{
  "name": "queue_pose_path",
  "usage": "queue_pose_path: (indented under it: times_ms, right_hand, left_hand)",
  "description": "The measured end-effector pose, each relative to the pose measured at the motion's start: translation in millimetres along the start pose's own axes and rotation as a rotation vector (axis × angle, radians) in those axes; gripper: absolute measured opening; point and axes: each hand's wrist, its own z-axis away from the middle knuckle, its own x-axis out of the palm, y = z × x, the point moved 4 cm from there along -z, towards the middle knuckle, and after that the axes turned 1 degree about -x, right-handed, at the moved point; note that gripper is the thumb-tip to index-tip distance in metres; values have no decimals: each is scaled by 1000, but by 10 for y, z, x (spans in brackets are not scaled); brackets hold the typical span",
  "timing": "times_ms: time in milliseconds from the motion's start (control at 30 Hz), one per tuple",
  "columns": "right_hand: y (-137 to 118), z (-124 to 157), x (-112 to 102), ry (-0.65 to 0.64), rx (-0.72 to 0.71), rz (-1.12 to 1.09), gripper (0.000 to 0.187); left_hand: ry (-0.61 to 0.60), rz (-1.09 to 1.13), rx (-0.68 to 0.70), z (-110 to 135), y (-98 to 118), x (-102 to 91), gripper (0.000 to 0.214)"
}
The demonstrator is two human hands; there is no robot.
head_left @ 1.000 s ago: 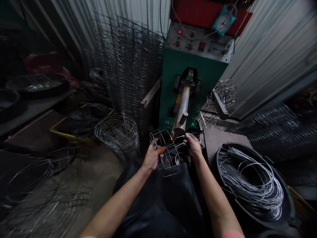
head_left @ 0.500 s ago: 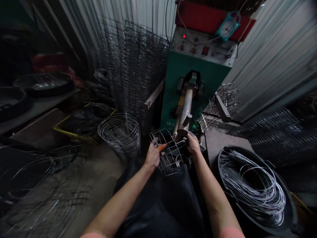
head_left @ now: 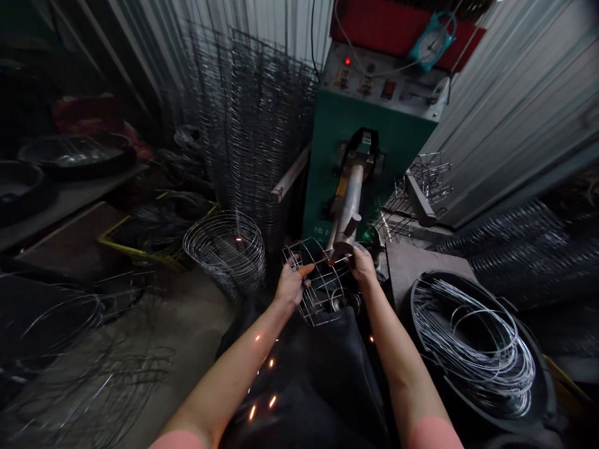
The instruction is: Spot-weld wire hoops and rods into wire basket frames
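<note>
Both my hands hold a cage-like wire basket frame [head_left: 324,288] against the lower tip of a spot welder's electrode arm [head_left: 349,202]. My left hand [head_left: 291,285], with an orange finger covering [head_left: 306,270], grips the frame's near side. My right hand [head_left: 363,264] holds its far side, close to the electrode. Bright sparks [head_left: 261,381] fly down over my left forearm and dark apron [head_left: 304,380]. The exact weld point is hidden by the wires and my hands.
The green spot welder [head_left: 369,134] has a control panel and clock above. A black tub of wire coils [head_left: 472,346] stands at right, and a round wire basket [head_left: 224,252] at left. Rolled wire mesh [head_left: 262,125] leans behind, with loose wire frames [head_left: 75,349] on the floor.
Sparks now shower over my left forearm and lap. The wire frame has turned slightly and sits against the electrode tip, while my hands stay on it.
</note>
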Motion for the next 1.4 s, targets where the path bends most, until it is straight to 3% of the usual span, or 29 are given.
queue_pose_path:
  times_ms: [333, 633, 900, 1167, 1300, 1400]
  right_hand:
    - [-25, 37, 12, -12, 24, -80, 28]
    - [-50, 302, 18, -5, 19, -87, 22]
    - [2, 105, 17, 40, 68, -83, 21]
    - [33, 62, 15, 33, 78, -123, 22]
    - [-8, 228, 27, 29, 18, -123, 27]
    - [25, 502, 40, 30, -28, -110, 32]
  left_hand:
    - [-20, -45, -56, 24, 58, 19, 57]
    - [-68, -54, -48, 114, -30, -144, 63]
    - [-12, -51, 0, 52, 76, 5, 58]
    - [4, -127, -38, 14, 82, 4, 59]
    - [-94, -148, -25, 53, 129, -83, 63]
    - [-208, -130, -29, 127, 81, -273, 67]
